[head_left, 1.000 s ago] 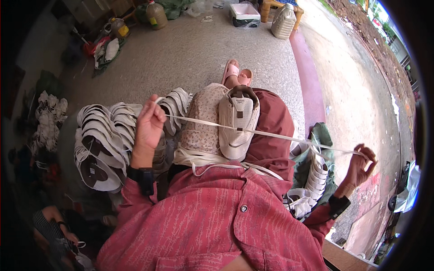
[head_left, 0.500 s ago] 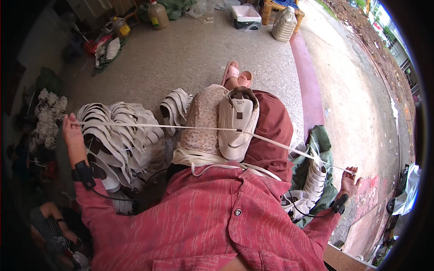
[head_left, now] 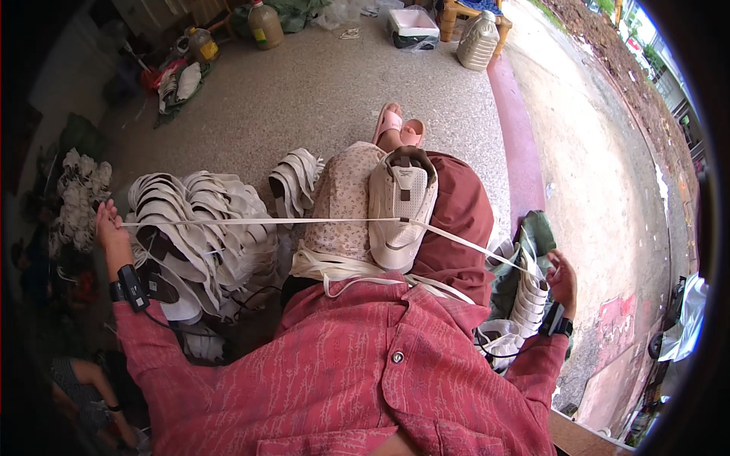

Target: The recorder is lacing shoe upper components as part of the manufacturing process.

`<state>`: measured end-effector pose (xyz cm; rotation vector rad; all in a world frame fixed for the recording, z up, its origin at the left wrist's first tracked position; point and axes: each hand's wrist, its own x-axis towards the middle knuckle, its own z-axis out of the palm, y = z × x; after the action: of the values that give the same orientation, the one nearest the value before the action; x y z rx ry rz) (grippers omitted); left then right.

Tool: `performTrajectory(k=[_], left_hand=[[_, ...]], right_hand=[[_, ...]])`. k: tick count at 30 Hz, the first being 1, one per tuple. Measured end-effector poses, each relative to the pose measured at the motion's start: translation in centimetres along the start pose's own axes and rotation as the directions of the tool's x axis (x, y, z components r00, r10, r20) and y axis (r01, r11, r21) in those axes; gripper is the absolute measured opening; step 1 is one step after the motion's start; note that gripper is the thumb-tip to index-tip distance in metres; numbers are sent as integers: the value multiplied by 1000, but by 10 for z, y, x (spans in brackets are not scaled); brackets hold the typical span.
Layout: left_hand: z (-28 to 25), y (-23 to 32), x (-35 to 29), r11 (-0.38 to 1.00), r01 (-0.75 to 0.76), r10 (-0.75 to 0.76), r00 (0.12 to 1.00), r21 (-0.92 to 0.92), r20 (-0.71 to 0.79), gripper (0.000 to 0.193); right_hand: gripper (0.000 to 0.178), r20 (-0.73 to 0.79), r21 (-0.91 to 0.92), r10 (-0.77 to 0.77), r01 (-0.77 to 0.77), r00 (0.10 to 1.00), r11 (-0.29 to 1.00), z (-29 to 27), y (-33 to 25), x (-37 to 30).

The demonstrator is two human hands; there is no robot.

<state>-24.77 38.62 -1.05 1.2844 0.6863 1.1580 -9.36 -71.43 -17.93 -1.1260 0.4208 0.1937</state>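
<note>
A white sneaker upper (head_left: 403,194) with a brown collar rests across my lap, its toe end pointing towards me. A long off-white shoelace (head_left: 304,221) passes through the small dark loop on its front and stretches out to both sides. At the far left, my left hand (head_left: 112,223) is closed around one end of the lace. Off to the right, my right hand (head_left: 563,279) has its fingers curled where the lace's other side runs. The lace thins out near that hand, so the grip itself is hard to see. More loose laces (head_left: 342,267) lie over my lap.
Stacked white shoe uppers (head_left: 201,220) stand left of my legs, with a smaller stack (head_left: 295,181) beside my knee. Another stack (head_left: 528,308) sits on green cloth (head_left: 538,232) at right. Ahead are a plastic jug (head_left: 478,42) and a white tub (head_left: 414,24). Someone's arm (head_left: 95,380) shows lower left.
My right hand has moved inward and up, shortening the visible lace on that side. My left hand has shifted slightly outward and down. The sneaker upper has barely moved.
</note>
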Motion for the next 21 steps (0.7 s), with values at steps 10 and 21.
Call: performTrajectory(k=[10, 21], left_hand=[[-3, 6, -30, 996, 3, 14, 982, 88, -191, 27], [28, 18, -62, 998, -23, 37, 976, 65, -217, 26]], right_hand=[[21, -540, 614, 111, 300, 834, 730, -51, 33, 22], [23, -113, 295, 17, 17, 993, 955, -1, 31, 5]])
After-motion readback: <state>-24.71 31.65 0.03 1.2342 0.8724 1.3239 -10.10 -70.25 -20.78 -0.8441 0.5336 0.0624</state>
